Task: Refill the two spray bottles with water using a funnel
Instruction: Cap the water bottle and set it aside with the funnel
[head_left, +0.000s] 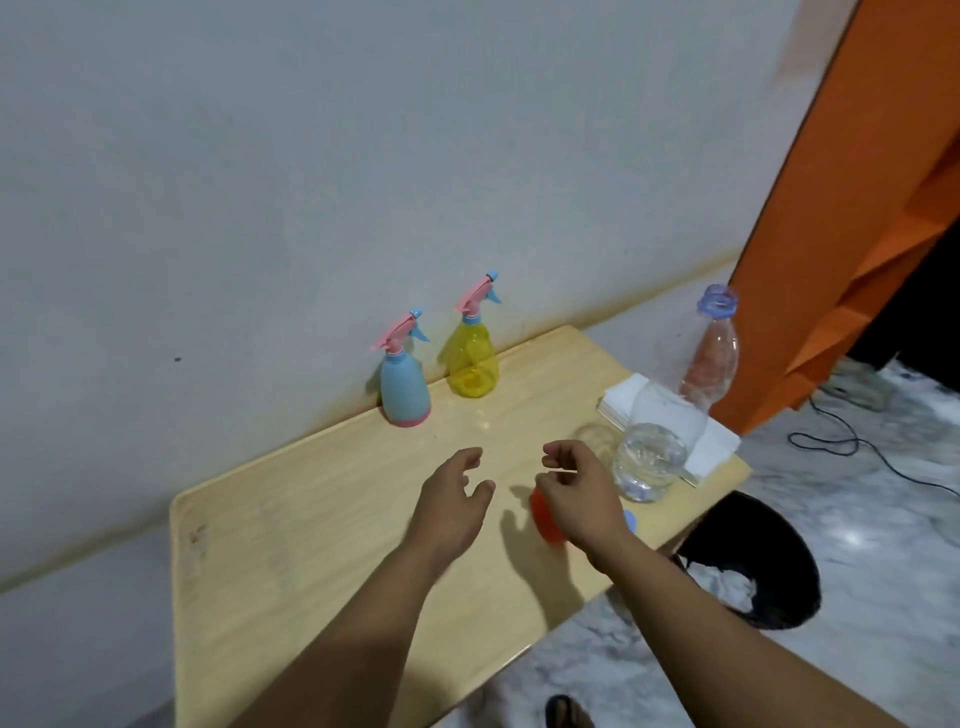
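Two spray bottles stand upright by the wall at the back of the wooden table (322, 519): a light-blue one (404, 389) with a pink trigger, and to its right a clear yellow one (473, 364). A clear plastic water bottle (670, 415), uncapped and partly filled, stands at the right. An orange-red funnel (544, 517) lies on the table, mostly hidden under my right hand (576, 488). My right hand hovers above it with fingers curled and holds nothing. My left hand (454, 499) is over the table's middle, fingers apart and empty.
A stack of white napkins (711, 447) lies behind the water bottle at the right edge. A small blue cap (630, 521) sits near my right wrist. A black bin (763, 561) stands on the marble floor beside the table. An orange cabinet (852, 208) rises at the right.
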